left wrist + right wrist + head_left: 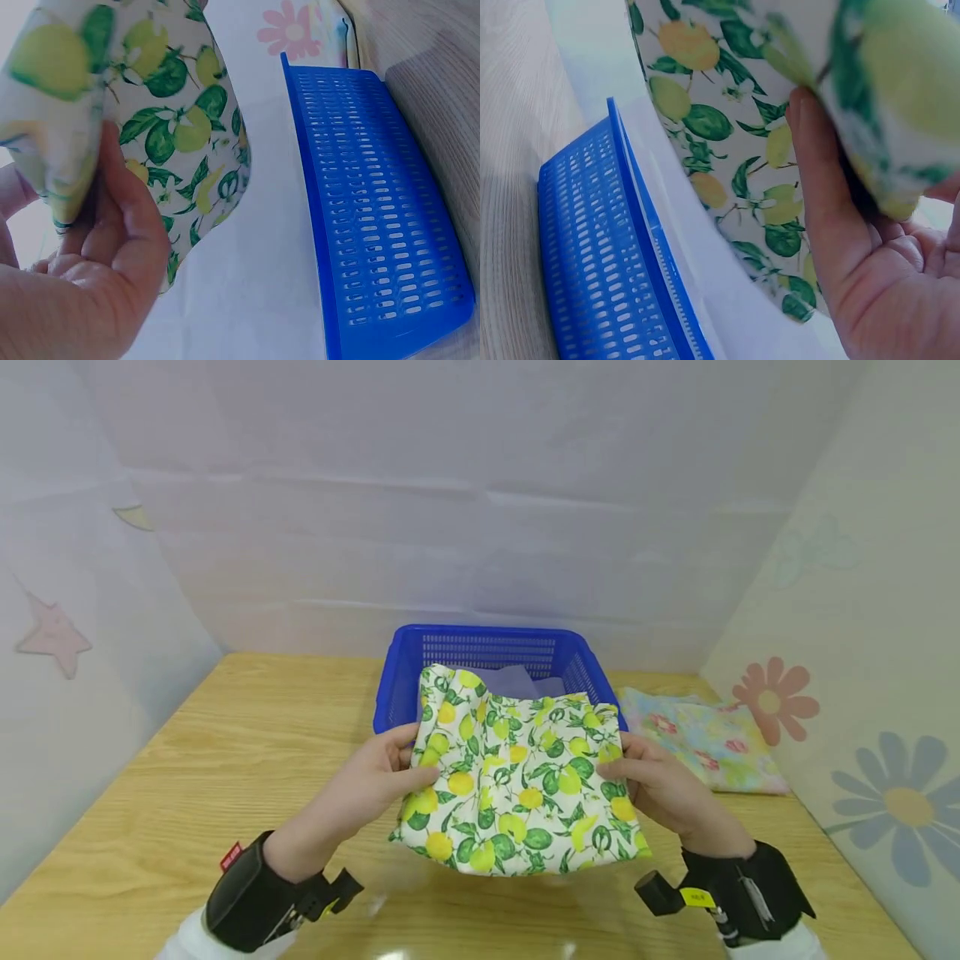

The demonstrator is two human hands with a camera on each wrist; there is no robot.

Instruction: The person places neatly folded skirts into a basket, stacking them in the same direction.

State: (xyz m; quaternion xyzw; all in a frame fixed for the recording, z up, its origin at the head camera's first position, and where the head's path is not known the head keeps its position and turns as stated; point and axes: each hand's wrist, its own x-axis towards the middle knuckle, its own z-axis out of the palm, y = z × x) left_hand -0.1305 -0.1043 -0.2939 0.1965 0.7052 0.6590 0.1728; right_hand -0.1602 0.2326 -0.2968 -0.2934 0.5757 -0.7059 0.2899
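Note:
A white cloth printed with lemons and green leaves (517, 785) hangs folded between both hands, raised above the table in front of the basket. My left hand (382, 768) pinches its left edge, thumb on the near face and fingers behind. On the opposite edge, my right hand (660, 785) grips in the same way. From the left wrist view, the left hand (97, 262) has its fingers curled behind the lemon cloth (180, 112). The right wrist view shows the right hand (885, 285) with fingers against the back of the fabric (727, 150).
Behind the cloth stands a blue perforated plastic basket (491, 639) with pale fabric (510, 680) inside. A folded pastel floral cloth (701, 739) lies on the wooden table (277, 735) at the right. White sheets with printed flowers and a star surround the table.

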